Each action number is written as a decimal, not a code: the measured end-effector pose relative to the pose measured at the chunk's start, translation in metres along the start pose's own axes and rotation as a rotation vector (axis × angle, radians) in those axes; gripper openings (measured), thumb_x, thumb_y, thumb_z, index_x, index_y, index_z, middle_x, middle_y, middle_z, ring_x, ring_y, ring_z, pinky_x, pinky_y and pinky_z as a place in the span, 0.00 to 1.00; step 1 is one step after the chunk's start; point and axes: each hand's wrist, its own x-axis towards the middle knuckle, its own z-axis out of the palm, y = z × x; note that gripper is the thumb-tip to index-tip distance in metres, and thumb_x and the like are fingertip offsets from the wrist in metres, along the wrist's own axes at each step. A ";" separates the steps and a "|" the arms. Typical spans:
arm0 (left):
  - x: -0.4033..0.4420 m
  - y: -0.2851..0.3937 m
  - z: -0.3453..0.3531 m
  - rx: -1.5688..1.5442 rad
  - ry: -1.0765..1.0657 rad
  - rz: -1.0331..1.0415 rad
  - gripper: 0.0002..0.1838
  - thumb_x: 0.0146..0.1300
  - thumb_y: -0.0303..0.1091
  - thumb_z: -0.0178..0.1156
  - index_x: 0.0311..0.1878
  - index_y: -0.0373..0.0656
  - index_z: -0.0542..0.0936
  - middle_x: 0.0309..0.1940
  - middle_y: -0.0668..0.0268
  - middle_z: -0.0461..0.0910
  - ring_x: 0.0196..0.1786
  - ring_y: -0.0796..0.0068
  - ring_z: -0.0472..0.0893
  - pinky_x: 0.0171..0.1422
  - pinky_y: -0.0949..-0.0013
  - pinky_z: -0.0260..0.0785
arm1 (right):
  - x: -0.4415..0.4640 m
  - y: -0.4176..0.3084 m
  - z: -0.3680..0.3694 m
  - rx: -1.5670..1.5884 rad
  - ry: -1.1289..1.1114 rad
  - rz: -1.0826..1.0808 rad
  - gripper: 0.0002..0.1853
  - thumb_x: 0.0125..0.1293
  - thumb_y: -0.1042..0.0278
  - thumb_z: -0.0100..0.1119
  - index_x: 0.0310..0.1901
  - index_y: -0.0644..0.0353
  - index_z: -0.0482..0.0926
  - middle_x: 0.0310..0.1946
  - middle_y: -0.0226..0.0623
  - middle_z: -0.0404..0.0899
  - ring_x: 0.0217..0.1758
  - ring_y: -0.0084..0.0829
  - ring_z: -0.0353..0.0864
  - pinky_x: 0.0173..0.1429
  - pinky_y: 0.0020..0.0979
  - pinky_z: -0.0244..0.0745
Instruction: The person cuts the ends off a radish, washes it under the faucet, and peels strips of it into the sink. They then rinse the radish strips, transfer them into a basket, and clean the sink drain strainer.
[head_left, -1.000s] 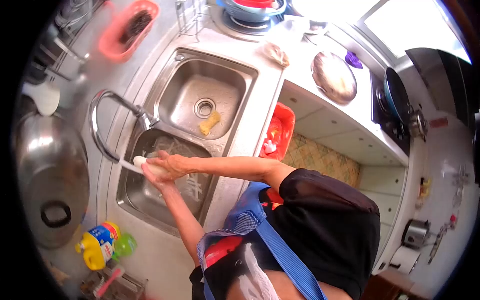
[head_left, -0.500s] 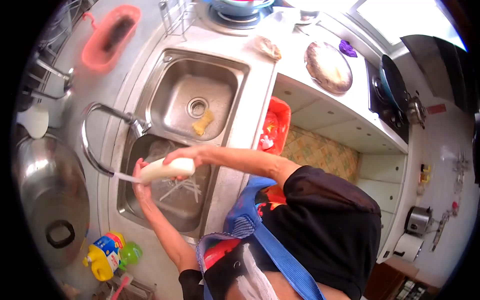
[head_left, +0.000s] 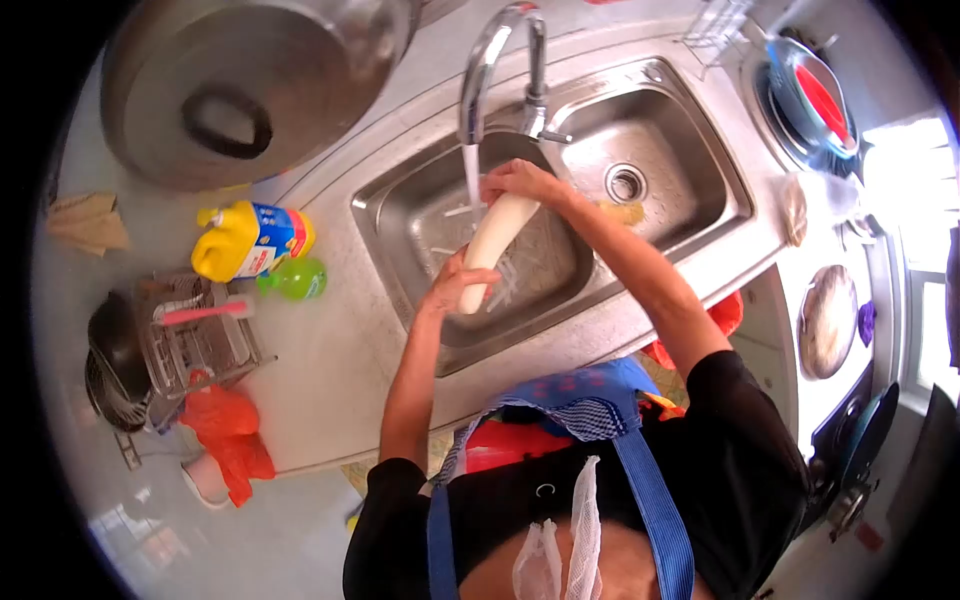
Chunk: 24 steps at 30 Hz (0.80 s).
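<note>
A peeled white radish (head_left: 496,242) is held slanting over the left basin (head_left: 400,232), under the tap. My left hand (head_left: 458,284) is closed round its lower, near end. At the upper end, my right hand (head_left: 518,182) has its fingers curled over the radish, beside the stream of water (head_left: 472,178) from the curved chrome tap (head_left: 484,75). Pale strips of peel (head_left: 508,272) lie at the bottom of the basin beneath the radish.
The right basin (head_left: 660,130) holds a yellow sponge (head_left: 622,213) near its drain. Left of the sink stand a yellow detergent bottle (head_left: 228,243), a green bottle (head_left: 298,278) and a wire rack (head_left: 190,340). A large metal lid (head_left: 300,90) lies behind them.
The view has swung round, so the sink appears further right. The radish has turned: my right hand is now at the end by the water, where my left hand was; my left holds the near end.
</note>
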 end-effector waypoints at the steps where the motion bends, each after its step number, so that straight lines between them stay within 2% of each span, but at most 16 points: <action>1: 0.002 -0.004 0.001 -0.008 0.018 0.009 0.27 0.46 0.27 0.67 0.52 0.37 0.70 0.27 0.65 0.75 0.21 0.77 0.75 0.25 0.71 0.68 | 0.010 -0.001 0.015 -0.309 0.168 -0.043 0.20 0.52 0.59 0.62 0.46 0.60 0.78 0.45 0.45 0.78 0.40 0.37 0.80 0.45 0.34 0.76; 3: 0.007 -0.015 0.002 -0.142 0.197 0.062 0.29 0.46 0.26 0.66 0.53 0.38 0.68 0.28 0.65 0.75 0.23 0.76 0.76 0.24 0.70 0.69 | 0.007 0.014 0.063 -0.527 0.694 -0.335 0.21 0.51 0.59 0.63 0.46 0.61 0.79 0.56 0.53 0.69 0.54 0.44 0.72 0.55 0.37 0.70; 5: 0.013 -0.020 0.005 -0.131 0.230 0.177 0.27 0.47 0.29 0.66 0.51 0.37 0.68 0.30 0.64 0.76 0.28 0.71 0.79 0.29 0.70 0.72 | -0.003 0.028 0.115 -0.727 0.913 -0.596 0.36 0.48 0.60 0.66 0.61 0.59 0.67 0.65 0.62 0.48 0.67 0.61 0.50 0.68 0.46 0.53; 7: 0.020 -0.022 0.012 0.307 0.479 0.331 0.31 0.48 0.32 0.66 0.55 0.37 0.65 0.35 0.59 0.77 0.37 0.59 0.80 0.40 0.63 0.74 | -0.001 0.035 0.136 -0.115 0.831 -0.590 0.40 0.48 0.58 0.67 0.63 0.61 0.63 0.66 0.60 0.50 0.66 0.55 0.53 0.68 0.45 0.53; 8: 0.015 -0.030 0.019 0.669 0.637 0.365 0.38 0.45 0.34 0.67 0.60 0.36 0.60 0.43 0.51 0.76 0.48 0.50 0.77 0.51 0.58 0.70 | 0.004 0.038 0.133 -0.117 0.820 -0.592 0.40 0.48 0.58 0.67 0.63 0.61 0.63 0.66 0.60 0.50 0.66 0.55 0.53 0.68 0.45 0.53; 10: -0.001 -0.038 0.038 0.721 0.680 0.333 0.40 0.44 0.33 0.66 0.61 0.37 0.59 0.46 0.49 0.75 0.50 0.48 0.76 0.53 0.55 0.69 | 0.024 0.047 0.106 -0.356 0.881 -0.344 0.36 0.53 0.60 0.63 0.62 0.64 0.63 0.63 0.55 0.60 0.60 0.45 0.66 0.62 0.41 0.64; 11: -0.005 -0.038 0.043 0.781 0.711 0.311 0.42 0.42 0.33 0.66 0.62 0.37 0.57 0.48 0.46 0.73 0.52 0.46 0.74 0.54 0.53 0.67 | 0.042 0.058 0.083 -0.355 0.878 -0.345 0.36 0.53 0.60 0.63 0.62 0.64 0.63 0.63 0.55 0.60 0.60 0.45 0.66 0.62 0.41 0.64; 13: -0.010 -0.041 0.043 0.761 0.705 0.334 0.42 0.38 0.29 0.66 0.61 0.36 0.60 0.46 0.49 0.73 0.49 0.50 0.76 0.50 0.58 0.70 | 0.069 0.085 0.043 0.325 0.229 -0.092 0.26 0.60 0.60 0.58 0.58 0.64 0.68 0.49 0.44 0.76 0.46 0.35 0.78 0.49 0.36 0.75; 14: -0.013 -0.039 0.043 0.445 0.583 0.355 0.40 0.39 0.30 0.65 0.60 0.36 0.62 0.43 0.52 0.73 0.44 0.56 0.76 0.46 0.61 0.71 | 0.064 0.075 0.039 0.321 0.231 -0.090 0.26 0.60 0.60 0.58 0.58 0.64 0.68 0.49 0.44 0.76 0.46 0.35 0.78 0.49 0.36 0.75; 15: -0.015 -0.037 0.040 0.130 0.455 0.368 0.38 0.40 0.30 0.65 0.58 0.36 0.63 0.40 0.55 0.73 0.39 0.61 0.77 0.41 0.63 0.72 | 0.054 0.053 0.033 0.530 0.148 -0.064 0.22 0.62 0.61 0.56 0.55 0.64 0.70 0.43 0.40 0.78 0.40 0.31 0.78 0.43 0.32 0.76; 16: -0.015 -0.041 0.033 0.127 0.455 0.368 0.38 0.40 0.30 0.65 0.58 0.36 0.63 0.40 0.55 0.73 0.39 0.61 0.77 0.41 0.63 0.72 | 0.045 0.034 0.030 0.740 0.061 -0.037 0.18 0.64 0.61 0.54 0.52 0.63 0.73 0.37 0.37 0.80 0.34 0.28 0.79 0.37 0.29 0.77; 18: -0.010 -0.047 0.020 -0.676 -0.068 0.066 0.31 0.46 0.32 0.63 0.55 0.35 0.67 0.37 0.59 0.71 0.31 0.73 0.74 0.33 0.69 0.69 | 0.026 0.020 0.036 0.903 0.026 -0.122 0.17 0.64 0.61 0.54 0.50 0.62 0.74 0.37 0.36 0.80 0.35 0.27 0.79 0.37 0.29 0.76; 19: -0.008 -0.048 0.020 -0.675 -0.069 0.070 0.31 0.46 0.32 0.63 0.55 0.35 0.67 0.37 0.59 0.71 0.31 0.73 0.74 0.33 0.69 0.69 | 0.016 0.015 0.043 1.068 -0.008 -0.210 0.16 0.65 0.60 0.54 0.48 0.61 0.75 0.37 0.36 0.80 0.35 0.26 0.78 0.37 0.29 0.75; 21: -0.008 -0.044 0.025 -1.295 -0.381 -0.006 0.23 0.53 0.35 0.60 0.51 0.36 0.68 0.34 0.60 0.71 0.27 0.75 0.73 0.28 0.70 0.68 | 0.017 0.013 0.068 0.655 0.295 -0.395 0.15 0.64 0.59 0.54 0.47 0.59 0.76 0.32 0.32 0.78 0.35 0.26 0.77 0.38 0.30 0.75; 23: -0.010 -0.040 0.029 -1.224 -0.262 -0.014 0.23 0.53 0.34 0.59 0.51 0.36 0.68 0.31 0.62 0.72 0.24 0.74 0.73 0.25 0.70 0.67 | 0.008 0.015 0.072 -0.038 0.558 -0.280 0.18 0.64 0.61 0.52 0.51 0.63 0.74 0.33 0.43 0.79 0.38 0.43 0.79 0.42 0.37 0.74; 24: -0.012 -0.040 0.030 -1.007 -0.115 -0.006 0.24 0.53 0.35 0.60 0.52 0.37 0.67 0.29 0.62 0.72 0.24 0.73 0.74 0.24 0.70 0.67 | 0.004 0.020 0.075 -0.037 0.551 -0.275 0.18 0.64 0.61 0.52 0.51 0.63 0.74 0.33 0.43 0.79 0.38 0.43 0.79 0.42 0.37 0.74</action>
